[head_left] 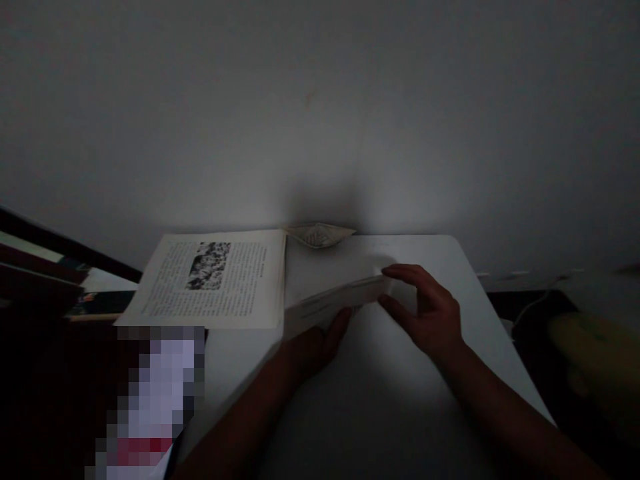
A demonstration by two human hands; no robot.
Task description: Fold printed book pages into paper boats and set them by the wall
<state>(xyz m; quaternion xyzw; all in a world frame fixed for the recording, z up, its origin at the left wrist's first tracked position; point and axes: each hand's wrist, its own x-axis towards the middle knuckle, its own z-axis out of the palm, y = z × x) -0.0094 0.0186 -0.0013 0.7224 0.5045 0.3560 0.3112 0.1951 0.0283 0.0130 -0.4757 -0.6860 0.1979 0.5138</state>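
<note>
A folded sheet of white paper (pixel 340 300) lies on the white table (pixel 380 400) in dim light. My left hand (pixel 320 343) rests at its near left edge, fingers stretched against the paper. My right hand (pixel 425 310) holds the paper's right end, thumb and fingers pinched on the fold. To the left lies an open book (pixel 215 280) with printed text and a dark picture. A small folded paper boat (pixel 320 235) sits at the table's far edge against the wall.
A plain grey wall (pixel 320 100) rises right behind the table. Dark shelves or books (pixel 40 280) stand at the left. A pixelated patch (pixel 155 400) covers the lower left. A yellowish blurred object (pixel 595 347) and a white cable (pixel 530 303) lie at the right.
</note>
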